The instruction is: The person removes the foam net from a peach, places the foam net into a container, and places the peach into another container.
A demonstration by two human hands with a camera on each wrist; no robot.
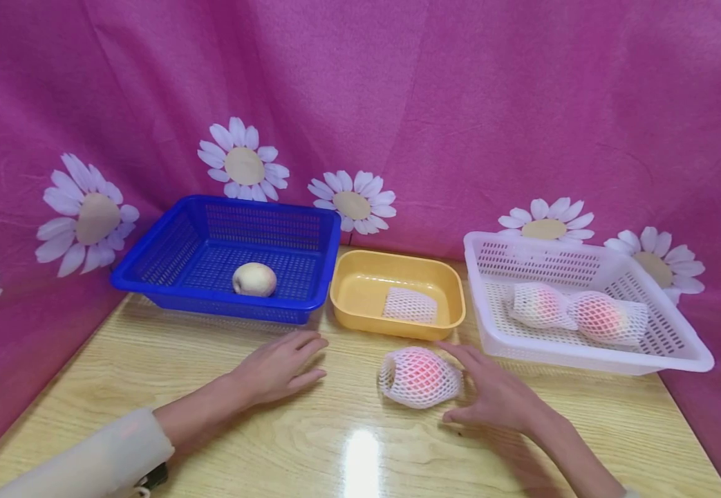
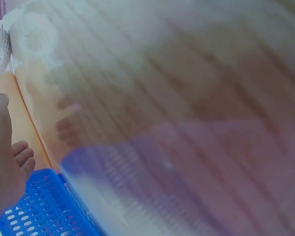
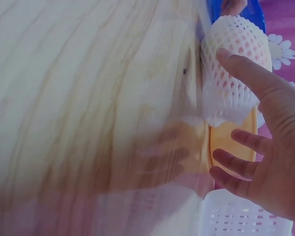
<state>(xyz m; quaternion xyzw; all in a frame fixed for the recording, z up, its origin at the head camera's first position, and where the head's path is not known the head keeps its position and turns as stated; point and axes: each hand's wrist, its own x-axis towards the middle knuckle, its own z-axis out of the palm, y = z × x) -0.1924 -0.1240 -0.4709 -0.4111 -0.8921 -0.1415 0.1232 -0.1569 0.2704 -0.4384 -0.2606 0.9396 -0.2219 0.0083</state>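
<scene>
A pinkish fruit in a white foam net [image 1: 421,377] lies on the table in front of the yellow tray. My right hand [image 1: 498,393] is just to its right, fingers and thumb spread around that side; in the right wrist view the thumb overlaps the netted fruit [image 3: 236,69], and I cannot tell if it touches. My left hand [image 1: 282,366] hovers over or rests on the table to the left, fingers loosely extended and holding nothing. A bare pale fruit [image 1: 254,279] sits in the blue basket [image 1: 223,299].
The yellow tray [image 1: 360,324] behind the fruit holds an empty foam net [image 1: 410,306]. At the right, a white basket [image 1: 584,360] contains two netted fruits [image 1: 603,318]. A pink flowered cloth [image 1: 422,124] hangs behind the wooden table [image 1: 260,449].
</scene>
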